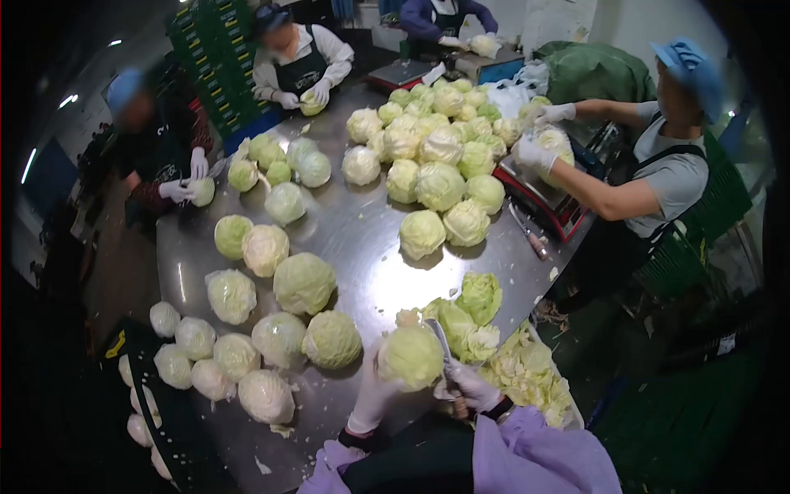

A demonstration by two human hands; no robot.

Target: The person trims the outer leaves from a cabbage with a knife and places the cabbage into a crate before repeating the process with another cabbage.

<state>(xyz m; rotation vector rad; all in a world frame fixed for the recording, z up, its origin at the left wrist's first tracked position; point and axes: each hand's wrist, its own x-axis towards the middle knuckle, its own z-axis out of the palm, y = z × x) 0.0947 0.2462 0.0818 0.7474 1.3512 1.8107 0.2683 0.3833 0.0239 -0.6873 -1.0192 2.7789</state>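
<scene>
My left hand (376,393), in a white glove, is closed around the left side of a pale green cabbage (410,359) near the table's front edge. In my right hand (467,388), also gloved, is a knife (441,339) with a brown handle. Its blade points up and away from me along the cabbage's right side. Just beyond lie loose green leaves (461,325). Several cabbages, some wrapped in clear film, stand to the left, including a large green one (304,283).
A big pile of cabbages (439,186) covers the table's far middle. Another knife (528,233) lies near a red scale (568,216) on the right. A bin of leaves (535,375) stands right of my hands, a dark crate (148,403) at left. Several co-workers surround the table.
</scene>
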